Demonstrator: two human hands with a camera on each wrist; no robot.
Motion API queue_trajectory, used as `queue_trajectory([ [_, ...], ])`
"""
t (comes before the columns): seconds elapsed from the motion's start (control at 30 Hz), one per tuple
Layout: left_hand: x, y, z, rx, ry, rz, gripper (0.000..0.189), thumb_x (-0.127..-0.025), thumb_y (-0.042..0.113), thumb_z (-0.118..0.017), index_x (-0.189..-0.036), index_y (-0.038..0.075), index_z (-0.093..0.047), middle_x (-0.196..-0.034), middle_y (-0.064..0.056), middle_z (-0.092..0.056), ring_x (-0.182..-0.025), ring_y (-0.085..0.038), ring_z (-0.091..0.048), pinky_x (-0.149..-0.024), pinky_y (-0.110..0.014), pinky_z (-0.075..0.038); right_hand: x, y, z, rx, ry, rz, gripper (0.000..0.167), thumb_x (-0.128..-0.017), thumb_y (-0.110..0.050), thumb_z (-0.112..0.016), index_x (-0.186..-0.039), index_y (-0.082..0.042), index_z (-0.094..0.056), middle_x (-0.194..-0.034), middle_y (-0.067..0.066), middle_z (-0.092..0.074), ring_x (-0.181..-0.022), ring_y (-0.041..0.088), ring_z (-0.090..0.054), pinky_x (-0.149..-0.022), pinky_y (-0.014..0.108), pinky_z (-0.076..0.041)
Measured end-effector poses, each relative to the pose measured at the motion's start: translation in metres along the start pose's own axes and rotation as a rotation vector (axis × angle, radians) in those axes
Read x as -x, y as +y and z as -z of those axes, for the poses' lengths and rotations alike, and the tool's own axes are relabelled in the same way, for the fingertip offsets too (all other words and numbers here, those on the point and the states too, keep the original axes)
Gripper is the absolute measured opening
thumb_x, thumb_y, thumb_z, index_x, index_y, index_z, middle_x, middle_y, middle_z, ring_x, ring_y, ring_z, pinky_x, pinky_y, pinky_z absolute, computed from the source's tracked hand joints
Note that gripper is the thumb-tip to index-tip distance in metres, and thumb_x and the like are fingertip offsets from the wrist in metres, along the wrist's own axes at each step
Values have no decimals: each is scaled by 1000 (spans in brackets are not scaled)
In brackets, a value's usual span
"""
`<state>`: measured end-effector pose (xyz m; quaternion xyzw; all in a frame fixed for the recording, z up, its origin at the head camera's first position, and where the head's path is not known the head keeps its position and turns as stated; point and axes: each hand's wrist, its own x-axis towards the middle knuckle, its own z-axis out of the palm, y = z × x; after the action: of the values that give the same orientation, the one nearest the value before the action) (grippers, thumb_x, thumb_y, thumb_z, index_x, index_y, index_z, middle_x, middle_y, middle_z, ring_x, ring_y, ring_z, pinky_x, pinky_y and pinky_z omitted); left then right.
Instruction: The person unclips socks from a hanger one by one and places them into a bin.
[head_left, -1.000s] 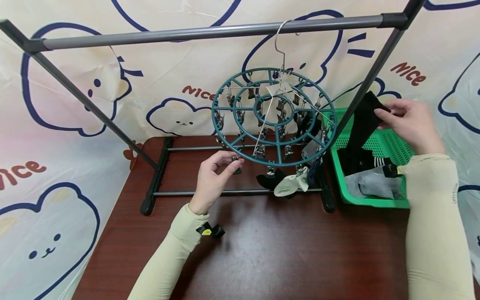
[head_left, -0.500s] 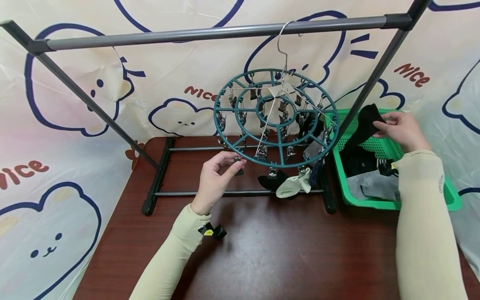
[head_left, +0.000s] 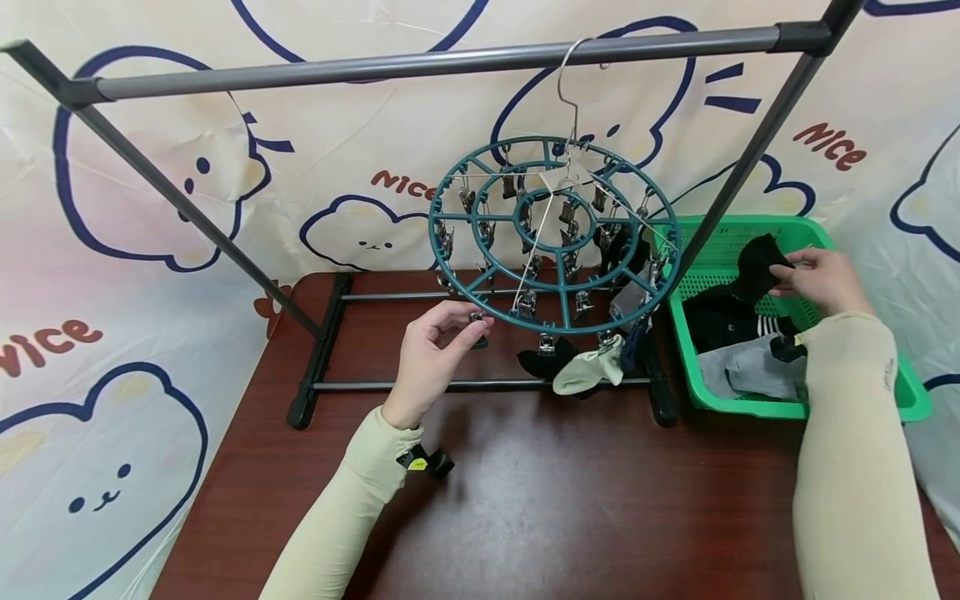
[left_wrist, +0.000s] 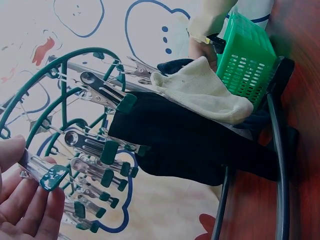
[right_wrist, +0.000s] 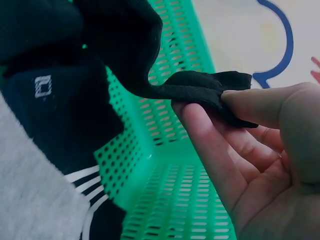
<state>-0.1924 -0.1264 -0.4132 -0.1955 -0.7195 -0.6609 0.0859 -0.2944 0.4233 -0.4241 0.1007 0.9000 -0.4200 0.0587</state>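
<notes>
My left hand (head_left: 433, 354) pinches a metal clip (left_wrist: 42, 171) with green tips, at the near left rim of the round teal drying hanger (head_left: 491, 292). Over the green basket (head_left: 750, 407), my right hand (head_left: 821, 282) holds a black sock (head_left: 759, 265) between thumb and fingers. In the right wrist view the sock's pinched edge is folded, and its other end trails into the basket. A black sock (left_wrist: 175, 132) and a cream sock (left_wrist: 200, 92) hang from clips on the hanger.
The hanger hooks onto the top bar (head_left: 322, 73) of a grey rack standing on the brown table (head_left: 585, 500). Inside the basket lie a grey sock (head_left: 753, 368), a black sock with white stripes (right_wrist: 85, 175) and other dark socks. A patterned cloth (head_left: 360, 133) hangs behind.
My right hand has lowered toward the basket with the black sock, which now droops lower over the other socks. The left hand keeps its pinch on the clip.
</notes>
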Motion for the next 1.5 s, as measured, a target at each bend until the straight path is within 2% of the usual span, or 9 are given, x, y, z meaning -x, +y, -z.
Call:
queue_trajectory([
  [0.27,-1,0,-2,-6,0,-7,20,-99,17,-72,-116,7,-73,-106,-21,-77,-94,-19,-75,-82,-31,-61,2,12,0,-76,12,-27,63,-110,-22,-45,-156,17,-23,-84,-34,-52,-72,-2,-71,-76,25,-61],
  [0.37,-1,0,-2,-9,0,-8,20,-99,17,-72,-116,6,-73,-106,-20,-77,-94,-18,-75,-82,-31,-61,1,16,0,-47,30,-44,63,-109,-23,-47,-154,17,-28,-97,-9,-64,-72,0,-72,-76,27,-62],
  [0.47,-1,0,-2,-6,-2,-7,20,-99,16,-72,-116,6,-73,-106,-17,-78,-95,-18,-75,-83,-31,-61,2,19,0,-32,40,-68,65,-108,-27,-49,-153,17,-31,-120,18,-56,-72,1,-72,-76,27,-62],
  [0.5,-1,0,-2,-8,-3,-7,20,-99,16,-72,-116,6,-73,-106,-16,-78,-95,-17,-75,-83,-32,-61,2,20,0,-35,44,-74,66,-108,-28,-49,-153,17,-31,-120,20,-56,-72,1,-72,-75,27,-62],
  [0.57,0,0,-2,-6,-5,-6,20,-99,15,-72,-116,6,-73,-105,-14,-78,-95,-17,-75,-83,-32,-61,3,22,0,-46,44,-84,68,-108,-29,-50,-153,17,-30,-112,13,-61,-72,1,-73,-75,26,-61],
  [0.73,0,-1,-2,-5,-4,-7,20,-99,16,-72,-116,7,-74,-105,-9,-79,-95,-17,-75,-83,-32,-61,2,26,0,-69,29,-119,67,-107,-27,-52,-154,16,-30,-73,-20,-63,-69,1,-73,-70,22,-60],
  [0.93,0,-1,-1,5,0,-1,20,-99,16,-72,-117,6,-73,-105,-5,-79,-97,-18,-76,-85,-32,-61,2,27,-2,-108,10,-148,64,-107,-20,-51,-154,17,-28,-67,-18,-67,-68,3,-74,-71,27,-62],
  [1.27,0,0,-2,11,1,-2,22,-98,18,-73,-117,7,-73,-105,-3,-79,-98,-18,-76,-85,-32,-61,0,28,-2,-54,-1,-157,58,-107,-18,-49,-152,16,-34,-69,-12,-68,-68,7,-75,-69,28,-61],
  [1.5,0,1,-2,7,2,2,21,-98,17,-73,-117,7,-73,-105,-5,-79,-98,-19,-76,-85,-32,-61,2,27,-2,-30,-24,-155,58,-108,-22,-46,-148,19,-37,-71,-11,-70,-70,8,-75,-65,20,-56],
])
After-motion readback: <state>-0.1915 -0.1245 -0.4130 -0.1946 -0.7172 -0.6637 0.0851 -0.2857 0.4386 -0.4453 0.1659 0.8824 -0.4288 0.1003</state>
